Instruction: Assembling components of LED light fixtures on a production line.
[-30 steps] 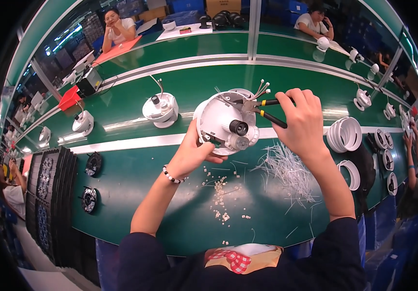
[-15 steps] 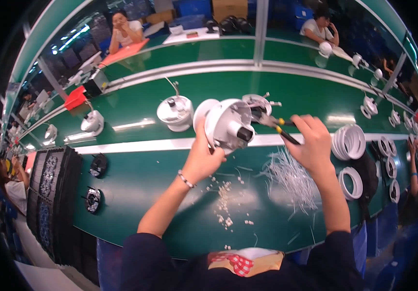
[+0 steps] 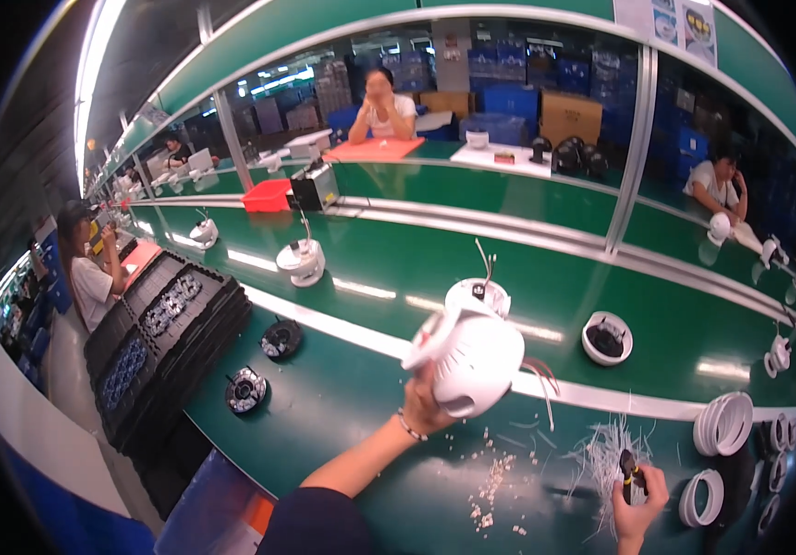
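My left hand (image 3: pixel 428 400) is wrapped round the neck of a white rounded camera-like housing (image 3: pixel 483 359), held tilted above the bench. Thin reddish and white wires (image 3: pixel 542 381) trail from the housing's right side. Low on the right, my right hand (image 3: pixel 643 507) grips wire cutters (image 3: pixel 634 474) with black and yellow handles. Their tip lies over a heap of thin white strips (image 3: pixel 606 451), apart from the housing. Small pale bits (image 3: pixel 490 486) are scattered on the bench between both hands.
White units with wires (image 3: pixel 301 261) stand along the green belt, as does a white bowl-shaped part (image 3: pixel 607 339) with a black inside. White rings (image 3: pixel 723 424) lie at right. Black trays (image 3: pixel 167 324) are stacked at left, near two dark round parts (image 3: pixel 247 389). People sit opposite.
The view has swung left and upward. The housing has been turned so that its rounded outside shows. My right hand has drawn the cutters away from it, down to the white strips.
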### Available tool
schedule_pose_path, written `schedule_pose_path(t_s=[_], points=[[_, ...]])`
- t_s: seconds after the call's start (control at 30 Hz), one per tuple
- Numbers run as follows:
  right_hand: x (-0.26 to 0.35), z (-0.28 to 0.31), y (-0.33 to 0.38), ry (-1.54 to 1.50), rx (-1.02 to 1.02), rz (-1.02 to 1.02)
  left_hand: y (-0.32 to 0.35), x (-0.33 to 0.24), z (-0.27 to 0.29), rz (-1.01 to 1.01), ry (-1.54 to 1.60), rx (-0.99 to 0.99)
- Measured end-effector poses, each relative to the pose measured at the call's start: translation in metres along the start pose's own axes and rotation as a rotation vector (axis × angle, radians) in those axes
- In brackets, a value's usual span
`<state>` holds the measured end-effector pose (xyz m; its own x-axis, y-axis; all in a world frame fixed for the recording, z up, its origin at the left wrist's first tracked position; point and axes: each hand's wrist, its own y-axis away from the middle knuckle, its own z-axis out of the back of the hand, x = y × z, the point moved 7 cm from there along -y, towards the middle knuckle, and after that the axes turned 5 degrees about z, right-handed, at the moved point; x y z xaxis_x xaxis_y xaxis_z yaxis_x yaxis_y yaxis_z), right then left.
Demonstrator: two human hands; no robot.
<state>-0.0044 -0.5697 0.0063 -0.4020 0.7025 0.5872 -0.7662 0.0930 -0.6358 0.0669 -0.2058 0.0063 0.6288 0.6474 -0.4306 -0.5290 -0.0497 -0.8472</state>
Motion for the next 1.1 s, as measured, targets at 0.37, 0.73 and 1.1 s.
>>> schedule_pose_path(t_s=[0.37, 0.73, 1.1], points=[[0.006, -0.013, 0.021, -0.137, 0.016, -0.055, -0.048, 0.220, -0.005, 1.217, 1.507, -0.173], [0.015, -0.008, 0.035, -0.229, -0.013, -0.072, -0.008, 0.233, -0.079, 1.259, 0.538, -0.457], [0.027, -0.024, 0.032, -0.435, 0.088, -0.153, -0.012, 0.122, -0.197, 1.321, 1.247, 0.191]])
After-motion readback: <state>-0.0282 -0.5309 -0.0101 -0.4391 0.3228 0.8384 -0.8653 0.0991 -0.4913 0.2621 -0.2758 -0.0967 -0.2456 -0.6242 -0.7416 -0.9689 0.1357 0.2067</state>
